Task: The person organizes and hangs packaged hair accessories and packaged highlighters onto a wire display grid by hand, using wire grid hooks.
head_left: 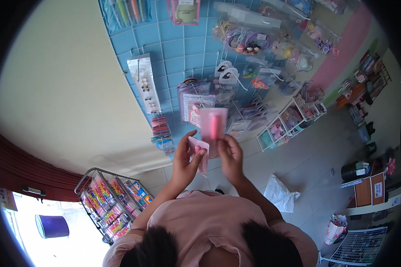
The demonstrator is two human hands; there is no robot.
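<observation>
In the head view, my left hand point(185, 158) is closed on a small pink package point(200, 146), its thumb pressed on the front. My right hand point(230, 156) grips the lower edge of a larger flat pink package point(212, 127), which stands upright with a bright pink item showing on its front. Motion blurs this package, so its exact contents cannot be made out. The two packages are side by side, close to each other. Behind them, packaged goods point(195, 101) hang on a blue wire grid point(167, 44).
Bagged hair ties point(249, 42) hang at the upper right of the grid. A white tiered rack point(294, 124) stands to the right. At lower left is a wire rack point(116, 200) of colourful packets. A white plastic bag point(280, 193) lies on the tiled floor.
</observation>
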